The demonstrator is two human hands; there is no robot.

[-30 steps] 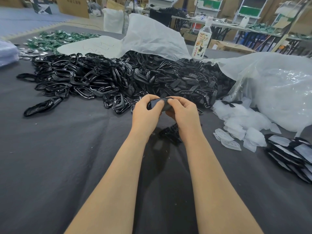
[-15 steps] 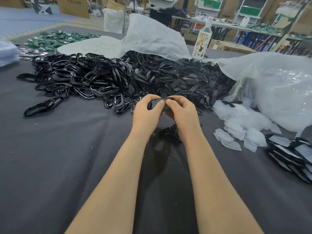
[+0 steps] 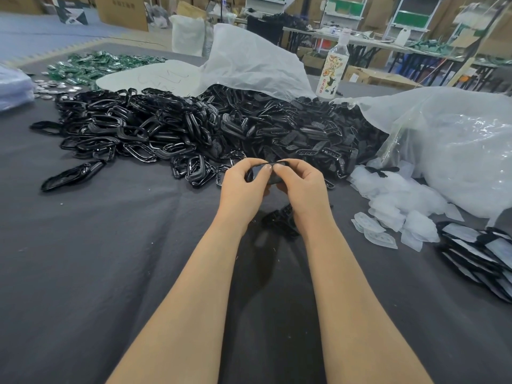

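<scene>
Surface: dark grey cloth [image 3: 110,273] over a table.
Room: workshop with cartons, shelves, tables behind.
Left hand [image 3: 243,189]: pinches the black part [image 3: 261,171].
Right hand [image 3: 300,187]: pinches the same part, thumbs meeting above the cloth.
Around: black pile [image 3: 194,128] just beyond; bottle [image 3: 332,73] behind it; clear films [image 3: 393,206] at right.
Bag [image 3: 457,151]: clear, contents unclear.

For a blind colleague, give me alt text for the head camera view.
The left hand and right hand pinch a small black part over a grey table. A heap of black plastic frames lies beyond, with a bottle and clear bag at right.
</scene>
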